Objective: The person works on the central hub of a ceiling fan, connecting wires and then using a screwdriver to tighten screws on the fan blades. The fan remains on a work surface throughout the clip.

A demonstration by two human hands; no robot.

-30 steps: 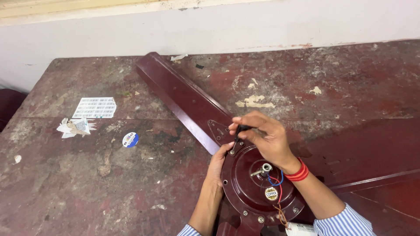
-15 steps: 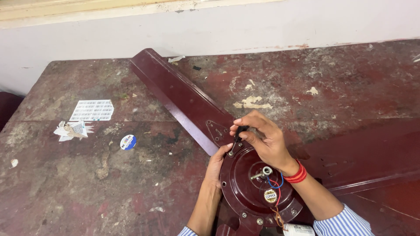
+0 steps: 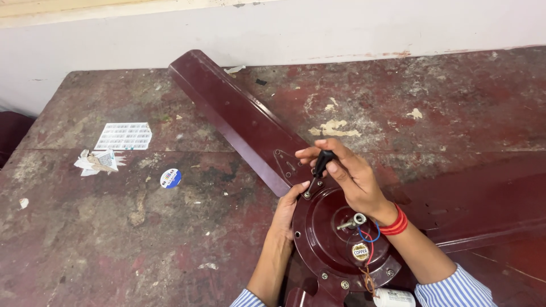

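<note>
CHANGE: fan (image 3: pixel 341 239) barely moved on surface (image 3: pixel 114 239) since a second ago; right hand (image 3: pixel 352 179) stayed clenched on screwdriver (image 3: pixel 323 162), tip at blade (image 3: pixel 239 113) screw, so driving likely continued | left hand (image 3: pixel 287 210) fingers pressed hub rim | ROOM: worn maroon surface, white wall (image 3: pixel 341 28), paper scraps (image 3: pixel 122 136)

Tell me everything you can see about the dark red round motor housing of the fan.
The dark red round metal motor housing lies flat on the worn red table, shaft end up. A short metal shaft stands at its centre, with blue and red wires and a round label beside it. Screws ring its rim. A long dark red blade joins it. The left hand steadies its edge; the right hand holds a black-handled screwdriver on it.
</note>
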